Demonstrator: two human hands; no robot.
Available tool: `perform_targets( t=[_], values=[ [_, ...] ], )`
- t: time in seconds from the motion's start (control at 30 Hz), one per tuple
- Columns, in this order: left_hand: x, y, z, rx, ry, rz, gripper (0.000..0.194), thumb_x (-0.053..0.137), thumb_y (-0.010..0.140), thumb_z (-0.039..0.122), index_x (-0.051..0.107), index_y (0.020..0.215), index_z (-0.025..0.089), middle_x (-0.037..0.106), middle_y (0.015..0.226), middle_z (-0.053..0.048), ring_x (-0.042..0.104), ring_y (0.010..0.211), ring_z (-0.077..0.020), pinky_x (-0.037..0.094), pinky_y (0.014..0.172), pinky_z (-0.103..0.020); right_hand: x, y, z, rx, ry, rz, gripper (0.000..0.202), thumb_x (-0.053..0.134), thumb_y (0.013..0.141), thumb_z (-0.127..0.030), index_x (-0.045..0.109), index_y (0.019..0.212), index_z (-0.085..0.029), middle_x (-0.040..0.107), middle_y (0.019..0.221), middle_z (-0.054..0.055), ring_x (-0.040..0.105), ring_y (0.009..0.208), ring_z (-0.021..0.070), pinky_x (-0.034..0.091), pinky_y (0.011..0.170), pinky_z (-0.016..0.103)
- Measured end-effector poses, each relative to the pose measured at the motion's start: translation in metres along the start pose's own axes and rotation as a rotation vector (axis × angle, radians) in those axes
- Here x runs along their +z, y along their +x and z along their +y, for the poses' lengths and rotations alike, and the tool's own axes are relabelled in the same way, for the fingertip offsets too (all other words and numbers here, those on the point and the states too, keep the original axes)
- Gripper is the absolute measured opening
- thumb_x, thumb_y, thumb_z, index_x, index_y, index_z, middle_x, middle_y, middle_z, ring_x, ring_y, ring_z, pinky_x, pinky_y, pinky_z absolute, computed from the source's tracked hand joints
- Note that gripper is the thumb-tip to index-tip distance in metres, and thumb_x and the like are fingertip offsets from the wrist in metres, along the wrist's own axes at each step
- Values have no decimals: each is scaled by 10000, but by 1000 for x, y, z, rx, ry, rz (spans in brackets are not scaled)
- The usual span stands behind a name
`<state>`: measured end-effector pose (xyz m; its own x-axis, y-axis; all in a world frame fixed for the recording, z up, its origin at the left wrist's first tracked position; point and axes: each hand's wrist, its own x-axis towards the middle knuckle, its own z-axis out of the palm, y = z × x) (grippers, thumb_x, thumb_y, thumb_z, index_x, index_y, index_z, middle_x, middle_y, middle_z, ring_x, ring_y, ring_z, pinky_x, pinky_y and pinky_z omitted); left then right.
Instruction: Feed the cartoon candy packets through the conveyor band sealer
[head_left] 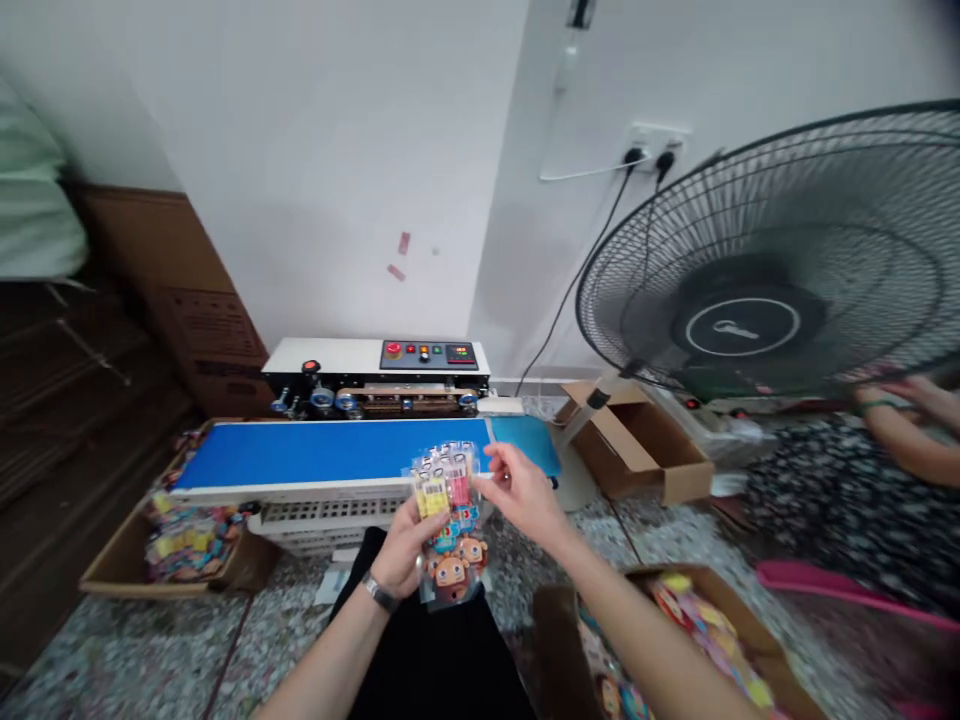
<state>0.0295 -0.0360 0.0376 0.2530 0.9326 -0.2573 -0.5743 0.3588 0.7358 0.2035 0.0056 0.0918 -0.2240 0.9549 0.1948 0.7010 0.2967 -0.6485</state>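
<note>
Lower centre: left hand (403, 552), fingers pinching fanned packets (453, 545) at one side, likely leaves top edges free for right hand (526, 497), whose own pinch is unclear.

Packets (451, 548), near middle: barcodes (434, 489) on yellow and pink; blue lettering illegible
Machine display (460, 354), far: lit digits, too small
Fan hub (742, 342), right: key-shaped emblem (735, 328)
Carton (210, 325), left: blurred print

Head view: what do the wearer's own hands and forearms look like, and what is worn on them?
The left hand is ungloved, with a silvery wristband, perhaps a watch; the right hand is ungloved, its wrist bare. No sleeves show.
</note>
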Motion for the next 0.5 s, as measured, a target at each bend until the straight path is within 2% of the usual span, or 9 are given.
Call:
perform_targets(
  t=[0.1,0.17,0.27,0.4,0.5],
  values=[
    [-8,6,6,70,-8,47,324,673,681,197,611,997,160,694,949,-81,642,825,-200,472,769,-316,42,-6,11,126,171,-35,363,604,733,-417,480,1001,-206,580,741,-12,568,646,143,461,594,252],
    [-11,9,7,91,-7,45,330,673,680,196,608,1001,160,689,965,-87,639,852,-211,468,786,-324,61,-5,12,157,272,-49,307,587,749,-399,493,966,-204,602,734,-11,577,649,147,461,592,252],
    [-14,14,8,121,-14,58,387,697,647,166,593,1020,178,678,1010,-82,631,886,-211,460,813,-332,69,2,10,155,401,-40,217,523,801,-360,510,953,-206,641,805,6,600,701,148,466,633,253],
    [-17,21,4,165,-50,118,425,708,623,137,579,1026,180,682,1000,-80,633,876,-205,462,812,-333,71,6,14,180,460,-18,341,484,831,-349,443,1142,-214,656,764,-3,608,687,155,462,637,263],
    [-19,27,0,173,-84,167,407,696,637,146,574,1026,164,687,981,-90,638,862,-209,465,807,-336,79,7,21,191,522,12,281,496,823,-359,492,1060,-207,655,816,14,612,728,160,469,662,265]
  ],
)
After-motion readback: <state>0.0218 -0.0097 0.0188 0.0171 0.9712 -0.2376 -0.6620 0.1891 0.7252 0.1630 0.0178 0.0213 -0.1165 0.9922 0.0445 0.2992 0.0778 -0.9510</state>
